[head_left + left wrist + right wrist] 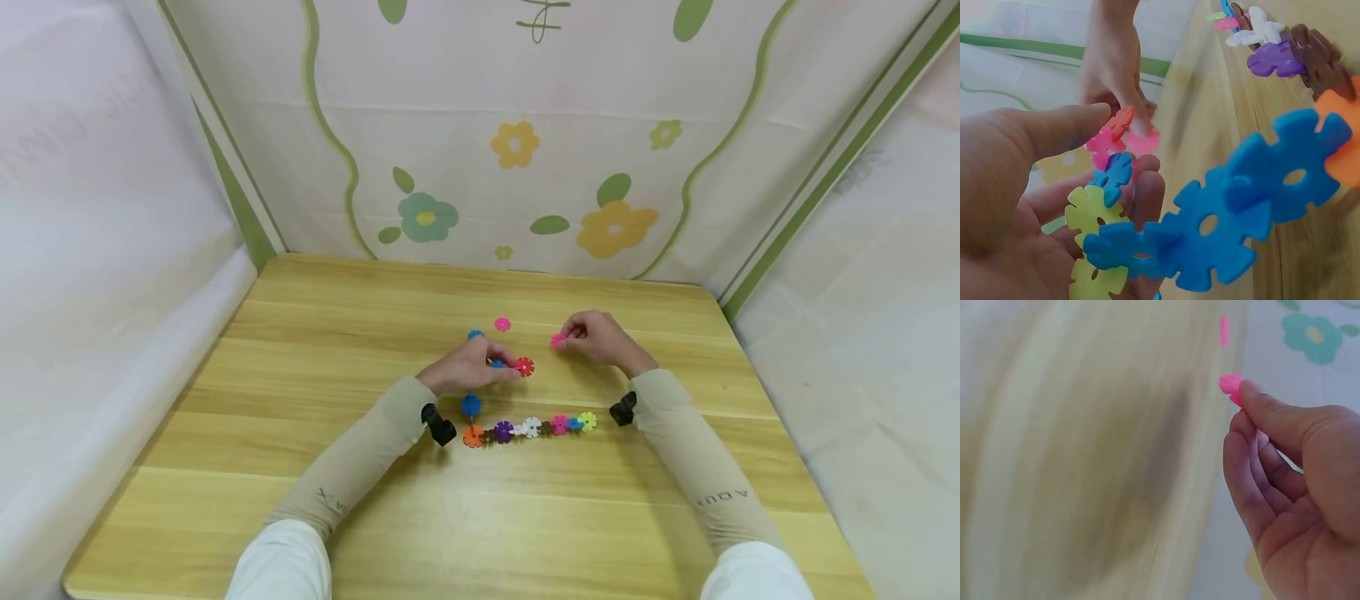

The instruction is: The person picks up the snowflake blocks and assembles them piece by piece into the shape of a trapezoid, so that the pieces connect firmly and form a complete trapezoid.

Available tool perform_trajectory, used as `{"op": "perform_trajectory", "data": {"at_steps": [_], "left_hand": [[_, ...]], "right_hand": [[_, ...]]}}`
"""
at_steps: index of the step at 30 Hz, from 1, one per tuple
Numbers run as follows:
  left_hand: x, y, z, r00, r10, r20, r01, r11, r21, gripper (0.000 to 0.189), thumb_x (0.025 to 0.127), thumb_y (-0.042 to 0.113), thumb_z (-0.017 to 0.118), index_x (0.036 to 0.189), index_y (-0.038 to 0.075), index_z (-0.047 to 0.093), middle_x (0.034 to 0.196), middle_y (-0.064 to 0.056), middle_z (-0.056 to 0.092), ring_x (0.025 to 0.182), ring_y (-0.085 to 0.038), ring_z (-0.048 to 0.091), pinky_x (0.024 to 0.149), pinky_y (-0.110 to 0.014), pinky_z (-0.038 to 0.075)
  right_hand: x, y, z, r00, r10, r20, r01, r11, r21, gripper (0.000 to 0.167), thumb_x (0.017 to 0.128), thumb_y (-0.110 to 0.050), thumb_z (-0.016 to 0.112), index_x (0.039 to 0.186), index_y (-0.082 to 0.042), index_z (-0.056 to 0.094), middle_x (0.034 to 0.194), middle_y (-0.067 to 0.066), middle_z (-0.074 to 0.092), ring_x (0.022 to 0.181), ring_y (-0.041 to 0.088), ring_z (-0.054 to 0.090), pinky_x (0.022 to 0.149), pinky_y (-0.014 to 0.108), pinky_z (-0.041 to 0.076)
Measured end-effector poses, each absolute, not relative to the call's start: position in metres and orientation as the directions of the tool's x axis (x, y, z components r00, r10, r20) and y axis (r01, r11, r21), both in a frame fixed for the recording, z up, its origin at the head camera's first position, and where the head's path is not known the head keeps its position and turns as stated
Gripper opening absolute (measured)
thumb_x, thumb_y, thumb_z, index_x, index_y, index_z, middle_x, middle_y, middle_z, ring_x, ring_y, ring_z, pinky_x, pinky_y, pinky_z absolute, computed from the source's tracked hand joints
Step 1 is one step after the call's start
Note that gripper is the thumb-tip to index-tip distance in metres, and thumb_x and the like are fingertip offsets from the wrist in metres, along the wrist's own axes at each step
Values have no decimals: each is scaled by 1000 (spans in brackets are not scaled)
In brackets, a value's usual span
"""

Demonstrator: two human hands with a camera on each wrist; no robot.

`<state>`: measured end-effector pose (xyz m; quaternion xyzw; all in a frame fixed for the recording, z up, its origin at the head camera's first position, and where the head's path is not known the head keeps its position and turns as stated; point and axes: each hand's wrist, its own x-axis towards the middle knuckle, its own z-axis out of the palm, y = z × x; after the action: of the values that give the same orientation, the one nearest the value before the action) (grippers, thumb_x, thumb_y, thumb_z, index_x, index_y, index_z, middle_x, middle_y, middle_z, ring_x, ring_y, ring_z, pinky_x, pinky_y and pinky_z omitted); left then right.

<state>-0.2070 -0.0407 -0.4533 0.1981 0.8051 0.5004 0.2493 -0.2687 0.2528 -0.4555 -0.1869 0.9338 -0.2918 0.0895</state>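
Note:
My left hand (470,364) pinches a branch of a chain of interlocking plastic snowflake discs near its red disc (525,367). In the left wrist view, a pink disc (1105,144), a small blue disc (1112,177) and yellow-green discs (1088,209) follow along that branch. Large blue discs (1213,228) join it to an orange disc (473,436). To the right, my right hand (600,337) holds a single pink disc (1231,382) between thumb and fingertips, apart from the red one. Part of the chain is hidden under my left hand.
The chain runs right along the wooden table (300,333) through a purple disc (503,431) and a white disc (532,427) to a yellow disc (587,422). A loose pink disc (502,324) lies farther back. A flower-printed cloth wall (450,125) stands behind the table.

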Motion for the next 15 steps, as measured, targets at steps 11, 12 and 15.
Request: {"op": "perform_trajectory", "data": {"at_steps": [11,12,15], "left_hand": [[-207,-40,-458,-819,552,-158,110,421,901,21,102,26,74,116,11,77,111,-5,76,99,-34,69,87,-47,60],[-207,-40,-458,-819,553,-154,114,420,900,20,102,26,74,115,11,77,110,-5,76,100,-34,69,87,-46,60],[-206,-39,-458,-819,556,-140,130,418,899,20,102,26,73,116,12,77,111,-6,76,100,-34,70,85,-43,61]], "right_hand": [[-218,247,-451,-889,-456,43,-363,645,-672,5,101,-19,74,99,-17,77,94,6,76,82,20,68,70,26,58],[-214,247,-451,-889,-455,53,-367,638,-677,4,101,-20,74,99,-17,77,94,6,76,83,20,69,71,26,58],[-204,245,-453,-886,-451,103,-392,612,-687,3,99,-18,76,100,-16,77,93,3,76,83,19,71,72,26,60]]}}
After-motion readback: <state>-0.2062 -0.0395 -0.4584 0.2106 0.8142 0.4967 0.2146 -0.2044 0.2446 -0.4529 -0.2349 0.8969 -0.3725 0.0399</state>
